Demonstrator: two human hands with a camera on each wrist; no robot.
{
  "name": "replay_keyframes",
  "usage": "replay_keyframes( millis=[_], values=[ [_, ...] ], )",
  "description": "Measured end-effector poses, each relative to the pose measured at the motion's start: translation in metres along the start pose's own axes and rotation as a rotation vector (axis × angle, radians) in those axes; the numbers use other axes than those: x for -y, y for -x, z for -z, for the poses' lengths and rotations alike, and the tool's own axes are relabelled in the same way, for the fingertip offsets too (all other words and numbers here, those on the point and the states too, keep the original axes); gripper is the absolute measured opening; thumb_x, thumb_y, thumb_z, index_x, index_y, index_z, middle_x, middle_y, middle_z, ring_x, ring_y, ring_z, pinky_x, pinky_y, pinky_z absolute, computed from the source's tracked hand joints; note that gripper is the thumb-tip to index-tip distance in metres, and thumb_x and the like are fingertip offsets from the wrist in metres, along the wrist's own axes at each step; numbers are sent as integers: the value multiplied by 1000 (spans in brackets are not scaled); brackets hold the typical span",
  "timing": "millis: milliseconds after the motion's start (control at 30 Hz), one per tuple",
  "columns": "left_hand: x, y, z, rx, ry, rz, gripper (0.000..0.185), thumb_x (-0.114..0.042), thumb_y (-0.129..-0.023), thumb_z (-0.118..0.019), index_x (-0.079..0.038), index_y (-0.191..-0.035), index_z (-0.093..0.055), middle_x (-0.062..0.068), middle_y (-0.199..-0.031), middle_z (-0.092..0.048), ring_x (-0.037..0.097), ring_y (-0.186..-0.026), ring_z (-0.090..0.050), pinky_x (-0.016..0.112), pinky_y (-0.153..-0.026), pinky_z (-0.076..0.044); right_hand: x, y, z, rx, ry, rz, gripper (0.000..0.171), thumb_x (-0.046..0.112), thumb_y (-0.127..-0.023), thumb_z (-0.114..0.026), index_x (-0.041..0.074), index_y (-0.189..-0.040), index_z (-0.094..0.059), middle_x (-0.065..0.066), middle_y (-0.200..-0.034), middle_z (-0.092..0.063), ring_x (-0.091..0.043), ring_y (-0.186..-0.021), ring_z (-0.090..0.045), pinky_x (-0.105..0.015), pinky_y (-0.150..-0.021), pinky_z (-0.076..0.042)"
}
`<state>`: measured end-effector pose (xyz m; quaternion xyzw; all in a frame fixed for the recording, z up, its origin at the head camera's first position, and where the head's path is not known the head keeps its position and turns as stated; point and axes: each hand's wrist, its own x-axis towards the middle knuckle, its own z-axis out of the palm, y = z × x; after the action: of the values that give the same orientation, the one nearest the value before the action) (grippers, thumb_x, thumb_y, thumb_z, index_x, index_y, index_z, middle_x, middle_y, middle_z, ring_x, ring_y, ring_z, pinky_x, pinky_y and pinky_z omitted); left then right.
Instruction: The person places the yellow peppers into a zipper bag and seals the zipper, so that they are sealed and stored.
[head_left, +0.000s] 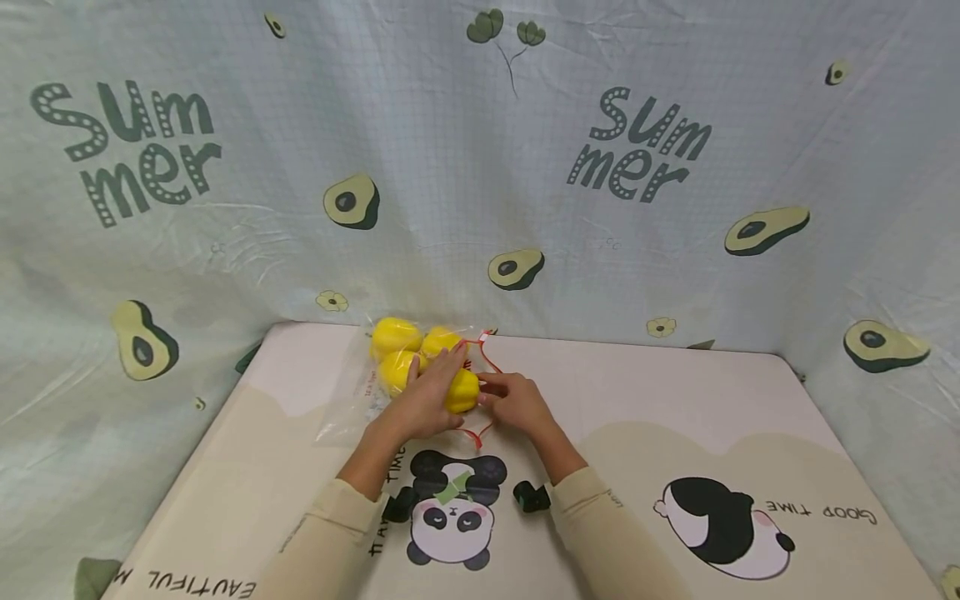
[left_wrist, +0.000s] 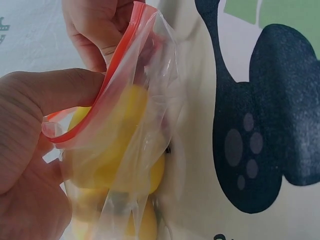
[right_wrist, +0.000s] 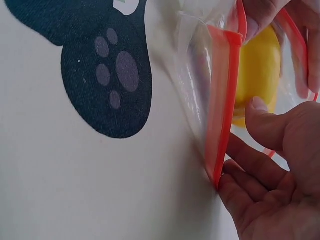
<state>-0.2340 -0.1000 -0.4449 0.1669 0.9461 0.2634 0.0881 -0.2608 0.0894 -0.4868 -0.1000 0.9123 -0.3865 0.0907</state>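
A clear zip bag [head_left: 348, 417] with a red zip edge lies at the back of the table, holding several yellow rounded fruits [head_left: 395, 336]. My left hand [head_left: 431, 396] lies over the bag near its mouth. In the left wrist view, its thumb [left_wrist: 75, 90] hooks over the red zip edge, holding the bag there. Right at the mouth is one yellow lobed fruit [head_left: 462, 392], largely inside. My right hand [head_left: 517, 402] reaches it from the right; the thumb [right_wrist: 262, 117] touches its end, while the fingers [right_wrist: 255, 162] rest loosely bent by the red edge.
The table mat [head_left: 262, 492] carries a printed panda [head_left: 452, 521] before the bag and a printed dog [head_left: 727, 529] to the right. A curtain with avocado prints [head_left: 450, 167] hangs behind the table's back edge. Small black devices [head_left: 531, 497] sit at both wrists.
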Motion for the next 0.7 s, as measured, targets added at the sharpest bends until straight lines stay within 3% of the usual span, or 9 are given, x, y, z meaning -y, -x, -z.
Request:
replay_keyframes(
  millis=[433,700],
  values=[
    [-3,-1,1,2,-10,1,111,-18,-86,-85,-17,-169,-12,5,-177,-19,29,-165,-12,63,-131,8,8,-1,-2,-33,52,-29,41,34,-97,-73,16,-134,-72,-9,-124,-78,-31,-119,-68,-49,-103,-56],
    [-4,-2,-1,1,-2,6,110,-17,-85,-85,-16,-169,-14,6,-176,-21,30,-165,-13,64,-131,7,8,-2,1,7,2,-38,42,37,-100,-69,19,-137,-70,-11,-130,-75,-32,-120,-67,-46,-97,-58]
  ],
)
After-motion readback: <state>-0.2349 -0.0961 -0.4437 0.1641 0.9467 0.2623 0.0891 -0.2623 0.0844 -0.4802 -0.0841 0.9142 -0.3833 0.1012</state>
